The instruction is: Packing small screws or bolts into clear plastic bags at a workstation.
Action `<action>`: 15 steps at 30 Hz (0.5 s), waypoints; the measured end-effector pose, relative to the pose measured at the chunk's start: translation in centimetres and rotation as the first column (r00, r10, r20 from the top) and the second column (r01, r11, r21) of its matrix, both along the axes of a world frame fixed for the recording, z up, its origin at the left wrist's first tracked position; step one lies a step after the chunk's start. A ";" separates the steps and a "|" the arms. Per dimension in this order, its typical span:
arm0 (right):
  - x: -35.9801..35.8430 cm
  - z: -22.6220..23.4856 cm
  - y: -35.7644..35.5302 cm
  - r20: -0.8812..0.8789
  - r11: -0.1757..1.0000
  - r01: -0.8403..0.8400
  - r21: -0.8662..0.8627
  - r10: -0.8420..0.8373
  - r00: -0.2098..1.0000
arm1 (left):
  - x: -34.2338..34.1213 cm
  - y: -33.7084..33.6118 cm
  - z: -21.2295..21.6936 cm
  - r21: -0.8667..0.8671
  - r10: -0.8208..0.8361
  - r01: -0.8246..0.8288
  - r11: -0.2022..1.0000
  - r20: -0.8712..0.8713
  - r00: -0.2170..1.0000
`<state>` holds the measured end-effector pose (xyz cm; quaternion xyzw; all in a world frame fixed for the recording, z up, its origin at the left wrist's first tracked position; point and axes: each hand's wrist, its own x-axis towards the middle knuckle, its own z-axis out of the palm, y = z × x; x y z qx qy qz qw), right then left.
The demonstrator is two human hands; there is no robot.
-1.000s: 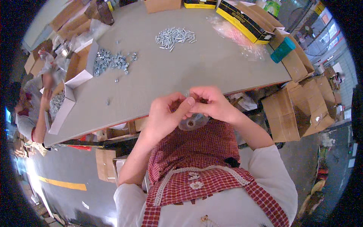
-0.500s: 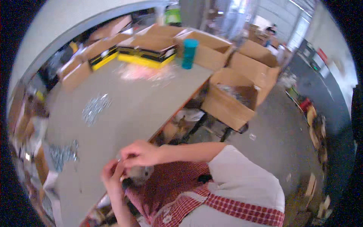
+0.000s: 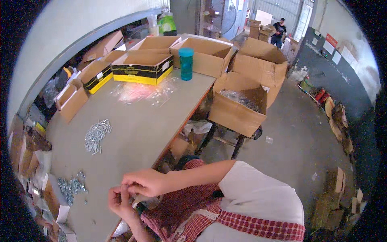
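My left hand (image 3: 122, 202) and my right hand (image 3: 146, 182) meet over the table's near edge, fingertips pinched together. Whatever sits between them is too small or too covered to make out. Beyond them on the grey table (image 3: 133, 125) lies a loose pile of slim silvery metal pins or screws (image 3: 97, 136). Nearer my left hand, a second heap holds small, chunkier metal fasteners (image 3: 71, 187). Something pale and rounded (image 3: 152, 202) shows just below my hands, against the red checked apron (image 3: 177, 201).
Clear plastic bags with a reddish patch (image 3: 139, 92) lie before a yellow-and-black box (image 3: 143, 68). A teal tumbler (image 3: 186, 64) stands beside it. Right of the table, an open carton (image 3: 234, 115) rests on a dark-legged stand. A person (image 3: 279, 32) stands far back.
The view has swung slightly and sharpened from a blur. My hands remain together, and my right fingers have closed in nearer to my left fingertips.
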<state>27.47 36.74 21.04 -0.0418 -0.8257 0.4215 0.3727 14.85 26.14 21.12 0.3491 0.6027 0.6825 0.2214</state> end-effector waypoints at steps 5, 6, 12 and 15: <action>-0.4 -0.2 0.1 0.103 0.994 0.014 -0.110 -0.002 0.995 | 0.0 -0.3 0.4 -0.102 0.041 -0.041 0.994 -0.005 0.999; -0.5 -0.3 0.0 0.161 0.991 0.055 -0.124 -0.035 0.986 | 0.0 -0.3 0.6 -0.108 0.036 -0.035 0.994 0.008 0.999; 0.6 0.5 0.4 0.157 0.984 0.110 -0.139 -0.088 0.984 | 0.4 0.4 1.5 -0.109 -0.066 0.086 0.990 0.178 0.982; 0.6 0.2 0.6 0.109 0.989 0.124 -0.086 -0.115 0.987 | 0.7 0.5 1.0 -0.060 -0.058 0.070 0.996 0.180 0.982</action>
